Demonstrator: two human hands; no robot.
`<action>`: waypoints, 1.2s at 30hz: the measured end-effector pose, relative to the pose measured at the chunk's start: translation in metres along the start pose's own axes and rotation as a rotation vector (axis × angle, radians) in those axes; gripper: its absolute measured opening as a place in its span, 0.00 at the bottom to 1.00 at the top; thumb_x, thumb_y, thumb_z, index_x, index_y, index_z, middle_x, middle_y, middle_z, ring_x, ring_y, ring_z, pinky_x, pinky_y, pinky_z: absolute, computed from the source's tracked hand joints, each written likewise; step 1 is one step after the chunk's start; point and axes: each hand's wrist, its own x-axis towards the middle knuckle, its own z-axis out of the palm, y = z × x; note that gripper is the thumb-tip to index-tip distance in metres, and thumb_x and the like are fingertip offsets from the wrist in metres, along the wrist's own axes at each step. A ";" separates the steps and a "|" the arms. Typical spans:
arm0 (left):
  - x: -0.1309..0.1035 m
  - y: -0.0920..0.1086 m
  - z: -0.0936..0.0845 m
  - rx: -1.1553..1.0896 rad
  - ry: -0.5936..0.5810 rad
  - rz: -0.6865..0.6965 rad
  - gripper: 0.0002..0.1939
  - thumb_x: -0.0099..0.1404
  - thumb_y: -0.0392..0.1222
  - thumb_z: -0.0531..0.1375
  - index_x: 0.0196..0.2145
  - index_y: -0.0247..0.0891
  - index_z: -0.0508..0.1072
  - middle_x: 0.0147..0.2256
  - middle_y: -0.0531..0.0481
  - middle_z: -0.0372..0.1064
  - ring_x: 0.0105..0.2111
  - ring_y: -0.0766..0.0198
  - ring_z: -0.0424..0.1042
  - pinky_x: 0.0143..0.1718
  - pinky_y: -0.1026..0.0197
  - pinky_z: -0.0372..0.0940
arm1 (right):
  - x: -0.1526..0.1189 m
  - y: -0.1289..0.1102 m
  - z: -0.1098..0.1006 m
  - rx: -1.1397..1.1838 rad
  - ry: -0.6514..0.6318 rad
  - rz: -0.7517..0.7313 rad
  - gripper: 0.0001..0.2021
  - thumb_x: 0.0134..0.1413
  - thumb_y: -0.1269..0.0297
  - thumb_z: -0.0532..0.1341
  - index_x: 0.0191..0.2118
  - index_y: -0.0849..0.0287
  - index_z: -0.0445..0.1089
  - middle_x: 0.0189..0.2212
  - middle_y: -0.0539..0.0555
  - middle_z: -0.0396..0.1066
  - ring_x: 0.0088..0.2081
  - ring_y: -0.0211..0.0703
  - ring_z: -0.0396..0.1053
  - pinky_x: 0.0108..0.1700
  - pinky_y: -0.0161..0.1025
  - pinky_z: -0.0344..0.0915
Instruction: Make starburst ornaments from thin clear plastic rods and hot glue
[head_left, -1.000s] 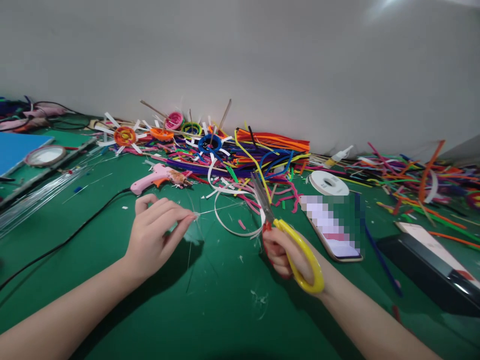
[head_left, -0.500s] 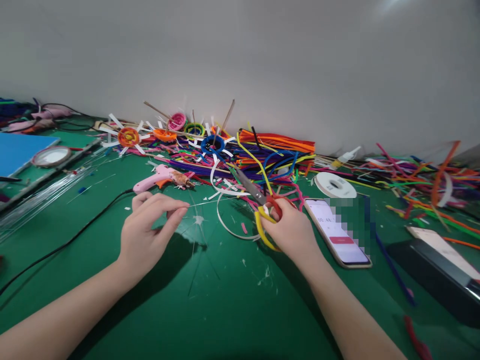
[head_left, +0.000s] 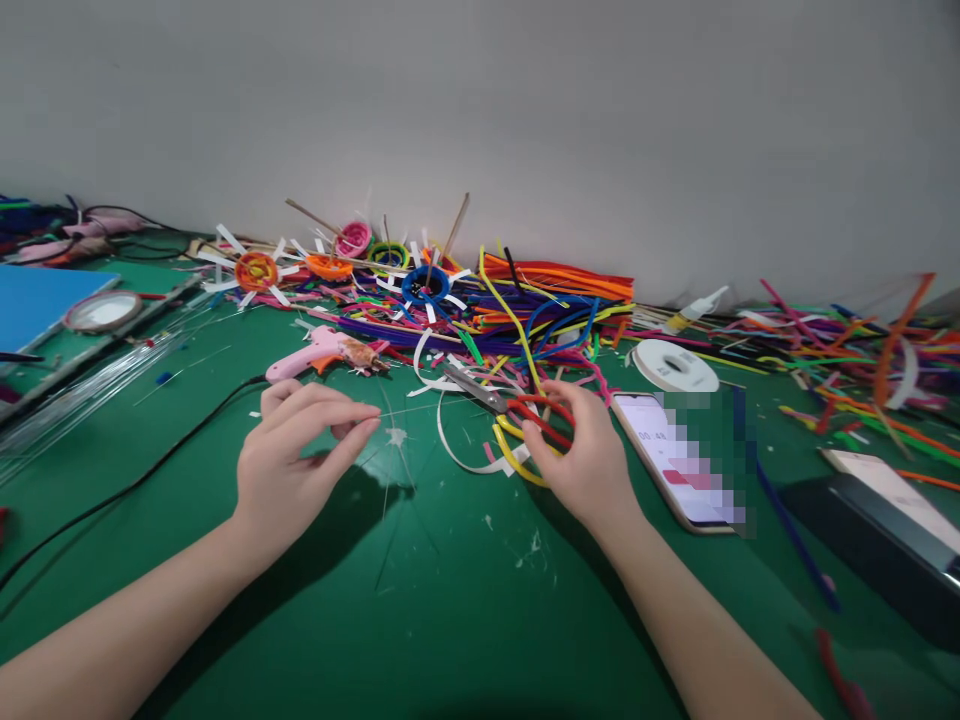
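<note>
My left hand (head_left: 300,450) pinches a thin clear strand (head_left: 409,409) that runs right toward the scissors. Those scissors (head_left: 480,388), with red and yellow handles, point up and left over the table. My right hand (head_left: 585,460) has its thumb and fingers around the red handle loop. Beneath the blades a white ribbon (head_left: 454,450) curls on the green table (head_left: 450,620). Just beyond my left hand lies a pink glue gun (head_left: 307,355). Dried glue (head_left: 396,437) marks the tabletop between my hands.
Behind are colourful pipe cleaners (head_left: 555,280) and small woven pieces with white strips (head_left: 426,287). A ribbon spool (head_left: 675,366), a phone (head_left: 675,460) and a dark box (head_left: 870,550) lie right. Clear strands (head_left: 97,385) and a tape roll (head_left: 103,312) are left.
The scissors have turned flatter and moved slightly left, and my right hand's fingers have loosened around the handles. My left hand has hardly moved.
</note>
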 end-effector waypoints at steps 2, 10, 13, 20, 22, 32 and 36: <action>0.000 0.001 -0.001 -0.003 -0.011 0.012 0.05 0.60 0.33 0.62 0.32 0.42 0.72 0.27 0.56 0.70 0.26 0.67 0.69 0.38 0.55 0.59 | 0.002 -0.012 -0.006 0.006 0.090 -0.141 0.17 0.53 0.66 0.59 0.50 0.61 0.63 0.44 0.63 0.69 0.47 0.53 0.67 0.48 0.51 0.66; -0.002 0.002 -0.004 -0.044 -0.060 0.081 0.06 0.59 0.33 0.62 0.32 0.43 0.72 0.27 0.58 0.72 0.26 0.68 0.69 0.39 0.54 0.57 | 0.011 -0.060 -0.008 -0.091 0.087 -0.568 0.13 0.54 0.73 0.61 0.46 0.59 0.66 0.41 0.54 0.75 0.45 0.44 0.70 0.53 0.47 0.60; -0.002 0.001 -0.005 -0.044 -0.085 0.102 0.06 0.59 0.33 0.62 0.32 0.43 0.72 0.27 0.58 0.72 0.26 0.68 0.69 0.38 0.55 0.56 | 0.015 -0.065 -0.006 -0.087 0.068 -0.597 0.08 0.55 0.74 0.61 0.41 0.57 0.69 0.36 0.50 0.77 0.41 0.41 0.71 0.53 0.46 0.59; 0.001 -0.003 -0.003 -0.032 -0.109 0.074 0.04 0.60 0.34 0.62 0.32 0.42 0.72 0.28 0.57 0.71 0.27 0.68 0.69 0.39 0.55 0.56 | 0.014 -0.071 -0.002 0.005 0.064 -0.536 0.04 0.55 0.72 0.61 0.34 0.57 0.71 0.30 0.50 0.76 0.32 0.39 0.70 0.41 0.42 0.62; 0.002 -0.002 -0.003 -0.036 -0.151 0.074 0.03 0.61 0.35 0.61 0.32 0.42 0.72 0.28 0.57 0.71 0.29 0.67 0.70 0.40 0.55 0.57 | 0.009 -0.071 0.001 0.060 0.045 -0.499 0.05 0.55 0.73 0.61 0.38 0.59 0.70 0.30 0.51 0.76 0.32 0.39 0.70 0.39 0.41 0.61; 0.000 0.001 -0.004 0.025 -0.144 0.034 0.07 0.65 0.35 0.55 0.41 0.42 0.68 0.28 0.54 0.69 0.32 0.63 0.69 0.40 0.55 0.59 | -0.009 -0.073 0.007 0.345 -0.074 -0.101 0.04 0.58 0.69 0.59 0.33 0.56 0.71 0.29 0.49 0.74 0.33 0.39 0.70 0.41 0.41 0.63; 0.001 0.001 -0.004 0.036 -0.127 0.036 0.07 0.65 0.33 0.54 0.38 0.41 0.69 0.31 0.52 0.72 0.34 0.63 0.70 0.40 0.55 0.58 | -0.011 -0.077 0.007 0.442 -0.093 -0.032 0.04 0.56 0.68 0.60 0.31 0.57 0.71 0.32 0.52 0.71 0.35 0.41 0.70 0.37 0.39 0.66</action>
